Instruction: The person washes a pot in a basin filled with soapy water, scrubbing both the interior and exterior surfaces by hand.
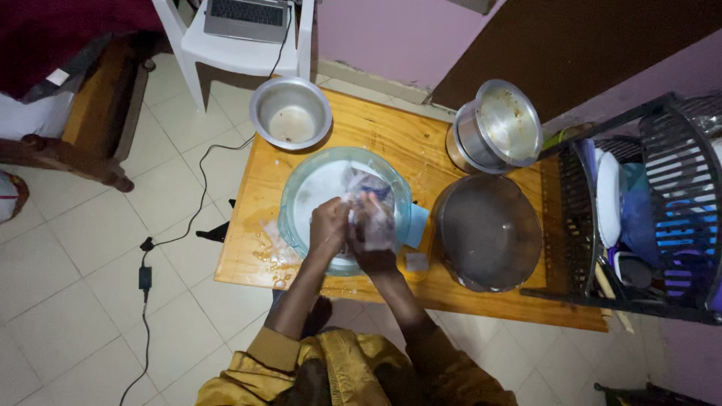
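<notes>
Person is washing a clear glass item over the pale blue basin on the wooden table. Right hand is clamping it from below w/ fingers wrapped; left hand is pressing against its side, prob. scrubbing. Judging by this, the item needs turning w/ a firm grip, looks slippery. Its exact shape is hard to make out; whether a sponge sits under the left palm can't be told.

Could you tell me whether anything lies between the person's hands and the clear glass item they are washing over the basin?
Nothing visible does. Both the left hand and the right hand already grip the soapy glass item directly, above the blue basin.
</notes>
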